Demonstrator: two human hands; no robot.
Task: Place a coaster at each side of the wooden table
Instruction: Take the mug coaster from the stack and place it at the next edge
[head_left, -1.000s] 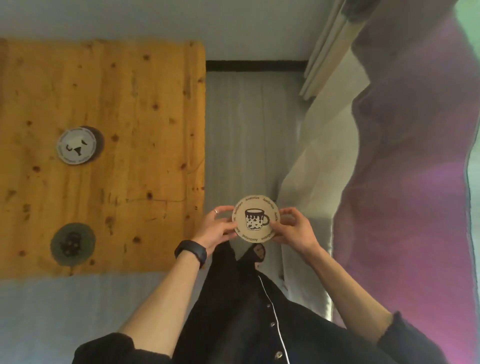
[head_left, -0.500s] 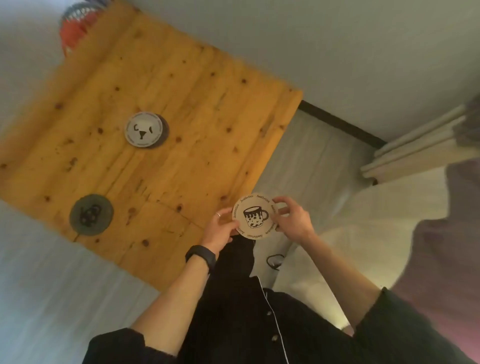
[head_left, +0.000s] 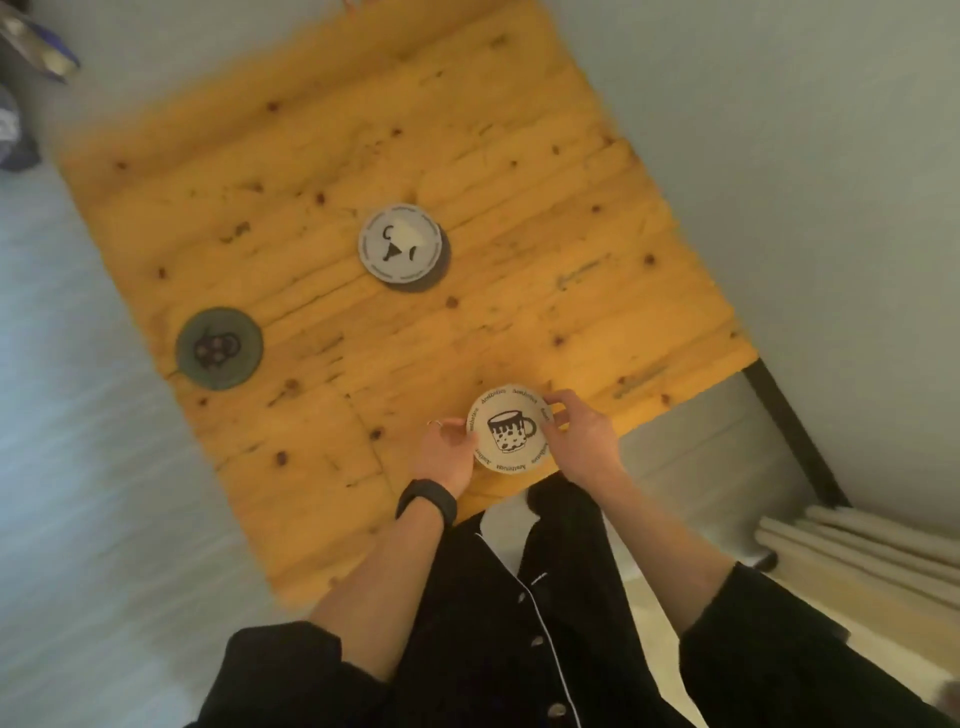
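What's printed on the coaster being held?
A black spotted mug on cream coaster, ringed with text; head view.

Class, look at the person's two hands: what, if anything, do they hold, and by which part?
Both hold the mug coaster by its rim: the left hand at its left edge, the right hand at its right edge.

A black smartwatch (head_left: 427, 501) sits on a wrist, above a black buttoned garment with thin white piping (head_left: 524, 639). At the near right, pale folded curtains (head_left: 857, 545) lie beside a dark black baseboard strip (head_left: 795, 431). Blurred blue and grey objects (head_left: 21, 93) occupy the far left corner.
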